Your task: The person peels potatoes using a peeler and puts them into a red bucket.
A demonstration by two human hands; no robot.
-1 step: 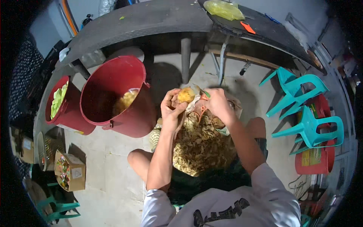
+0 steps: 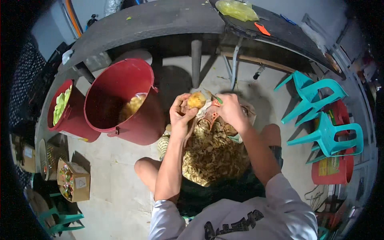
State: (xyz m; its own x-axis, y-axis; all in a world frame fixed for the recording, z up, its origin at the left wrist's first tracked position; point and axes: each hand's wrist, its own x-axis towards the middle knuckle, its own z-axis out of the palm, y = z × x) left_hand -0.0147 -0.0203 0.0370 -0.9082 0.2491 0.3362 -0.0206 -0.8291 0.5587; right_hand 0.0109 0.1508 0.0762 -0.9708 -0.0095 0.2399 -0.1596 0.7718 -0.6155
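A round, yellowish potato (image 2: 196,100) with brown patches of skin sits in the fingers of my left hand (image 2: 182,110). My right hand (image 2: 231,110) is closed round a small peeling tool (image 2: 218,100) that shows some green and a narrow blade; most of it is hidden in the fist. The blade end is just right of the potato, and I cannot tell whether they touch. Below both hands, a large heap of peelings (image 2: 214,158) lies between my legs. Orange openwork plastic (image 2: 214,117) and pale material show at the heap's far edge.
At left stand a big red bucket (image 2: 118,80) with pale yellow pieces inside and a smaller red bucket (image 2: 80,120) with light green pieces. A cardboard box (image 2: 82,184) is nearer. Teal chairs (image 2: 326,134) stand at right; a dark table (image 2: 168,20) runs across the back.
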